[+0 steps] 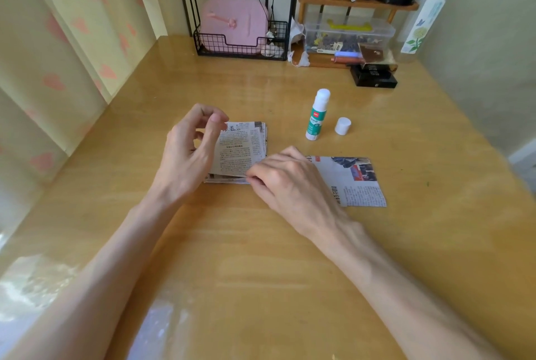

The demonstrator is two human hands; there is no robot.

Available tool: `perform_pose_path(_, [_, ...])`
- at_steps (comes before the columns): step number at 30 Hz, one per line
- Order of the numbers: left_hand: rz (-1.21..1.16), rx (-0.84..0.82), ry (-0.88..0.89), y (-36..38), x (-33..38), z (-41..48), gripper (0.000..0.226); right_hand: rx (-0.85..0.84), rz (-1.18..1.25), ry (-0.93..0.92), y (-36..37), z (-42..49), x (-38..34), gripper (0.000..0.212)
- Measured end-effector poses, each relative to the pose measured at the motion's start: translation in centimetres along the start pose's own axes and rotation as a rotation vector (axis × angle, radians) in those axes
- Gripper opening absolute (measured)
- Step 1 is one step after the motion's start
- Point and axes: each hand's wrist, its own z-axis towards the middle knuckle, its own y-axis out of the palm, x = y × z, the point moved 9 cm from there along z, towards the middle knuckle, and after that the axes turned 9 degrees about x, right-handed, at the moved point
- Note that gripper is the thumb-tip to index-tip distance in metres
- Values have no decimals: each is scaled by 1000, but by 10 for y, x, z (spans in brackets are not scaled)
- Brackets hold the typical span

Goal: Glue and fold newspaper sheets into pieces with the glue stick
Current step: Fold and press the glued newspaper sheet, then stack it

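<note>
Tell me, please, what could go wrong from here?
The uncapped white-and-green glue stick stands upright beside its white cap: it may dry, or a passing arm could tip it. The right hand pinches the thin top sheet of the folded newspaper stack at its near edge, so a sharp pull might tear it.

Soft daylight comes through the curtain [52, 49] left of the table [261, 258], so the scene is bright and even, with only faint shadows. White glare smears the table's glossy near left corner. The glue stick [316, 116] at the table's middle is sharp. The wide lens bows the table's edges, and its near edge looks soft.
</note>
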Motion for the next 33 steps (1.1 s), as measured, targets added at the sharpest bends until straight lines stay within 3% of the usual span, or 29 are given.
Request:
perform_pose_path(8, [-45,-18,-23,0,-1,0,27,26,108,24,0,-1,6,13])
perform_pose_path(14, [-129,-115,8,5,9,-7,40,318,116,-21,-38,-2,8,4])
perform_pose_path(20, [-138,-240,84,18,27,-18,73,521,198,130,-76,-17,46,6])
perform_pose_path(23, [-122,-218,85,20,29,-18,74,465,179,91,-62,-13,39,9])
perform_pose_path(28, [-80,-122,61,10,20,-15,49,237,79,-24,-27,-4,16,21])
perform_pose_path(33, [-46,-116,23,11,10,-13,46,154,92,22,-9,-5,10,29])
